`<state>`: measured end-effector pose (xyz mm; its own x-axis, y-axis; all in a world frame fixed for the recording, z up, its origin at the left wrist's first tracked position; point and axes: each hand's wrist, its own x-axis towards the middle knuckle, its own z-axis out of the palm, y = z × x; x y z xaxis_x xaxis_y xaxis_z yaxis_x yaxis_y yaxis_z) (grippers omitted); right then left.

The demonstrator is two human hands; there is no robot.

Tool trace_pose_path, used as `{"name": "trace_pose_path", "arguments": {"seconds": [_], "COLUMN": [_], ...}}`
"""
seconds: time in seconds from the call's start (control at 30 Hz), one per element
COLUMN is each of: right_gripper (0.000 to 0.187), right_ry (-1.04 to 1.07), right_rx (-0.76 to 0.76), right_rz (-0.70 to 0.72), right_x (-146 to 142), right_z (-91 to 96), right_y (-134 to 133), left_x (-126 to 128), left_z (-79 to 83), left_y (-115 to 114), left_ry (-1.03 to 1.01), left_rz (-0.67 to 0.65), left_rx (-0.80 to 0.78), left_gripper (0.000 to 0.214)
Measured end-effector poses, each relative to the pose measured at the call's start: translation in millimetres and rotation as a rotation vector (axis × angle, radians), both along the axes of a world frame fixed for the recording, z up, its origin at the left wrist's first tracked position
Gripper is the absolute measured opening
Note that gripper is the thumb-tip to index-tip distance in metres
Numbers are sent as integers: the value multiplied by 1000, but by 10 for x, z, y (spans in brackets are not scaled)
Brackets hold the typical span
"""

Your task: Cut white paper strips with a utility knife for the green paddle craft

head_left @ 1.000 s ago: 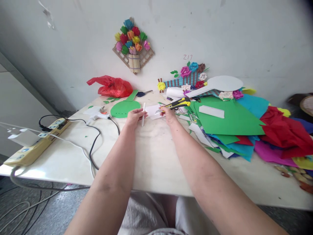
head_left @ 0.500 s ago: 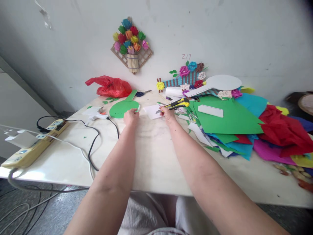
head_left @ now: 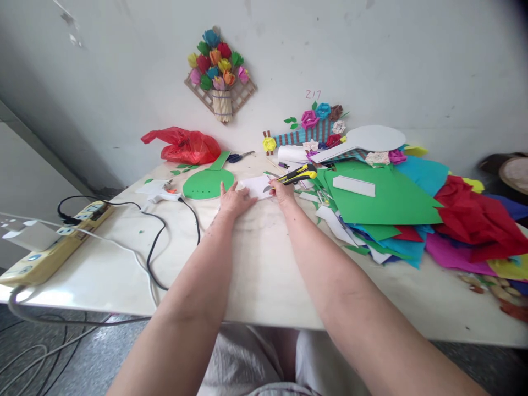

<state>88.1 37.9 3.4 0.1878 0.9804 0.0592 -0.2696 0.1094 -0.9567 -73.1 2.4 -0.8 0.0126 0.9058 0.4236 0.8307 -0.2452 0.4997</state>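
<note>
My left hand lies flat with its fingers spread on the table, its fingertips on the near edge of a white piece of paper. Beside it my right hand is closed round a yellow and black utility knife, whose blade end points left onto the white paper. A green paddle-shaped cutout lies just left of my left hand. The white strip seen earlier is not visible.
A glue gun with a black cord lies at the left, a power strip beyond it. A red plastic bag and scissors sit by the wall. Sheets of coloured paper are piled at the right. Paper flower crafts hang on the wall.
My left hand held a white strip upright, moved it toward the green cutout, and now lies open and flat by the white paper. My right hand with the knife barely moved.
</note>
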Motion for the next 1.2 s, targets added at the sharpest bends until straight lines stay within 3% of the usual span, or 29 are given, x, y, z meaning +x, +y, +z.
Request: {"name": "trace_pose_path", "arguments": {"seconds": [0.17,0.43,0.57,0.67,0.97,1.2], "right_gripper": [9,10,10,7,14,6], "right_ry": [4,-19,-21,-45,-10,-89], "right_rx": [-45,-108,-25,-2,-120,11], "right_rz": [-128,-222,-189,-148,-123,-107], "right_x": [41,103,13,-51,-31,-99], "right_z": [-14,15,87,109,102,45], "right_y": [44,137,57,5,-9,-3], "left_x": [-9,-75,-44,14,-10,11], "left_z": [11,36,62,100,122,52], "left_y": [-24,-28,-71,-98,-93,-72], "left_ry": [-81,32,165,214,219,425], "left_rz": [6,193,97,47,191,5], "left_rx": [44,75,-77,-96,-71,-289], "left_gripper": [5,26,41,43,49,91]}}
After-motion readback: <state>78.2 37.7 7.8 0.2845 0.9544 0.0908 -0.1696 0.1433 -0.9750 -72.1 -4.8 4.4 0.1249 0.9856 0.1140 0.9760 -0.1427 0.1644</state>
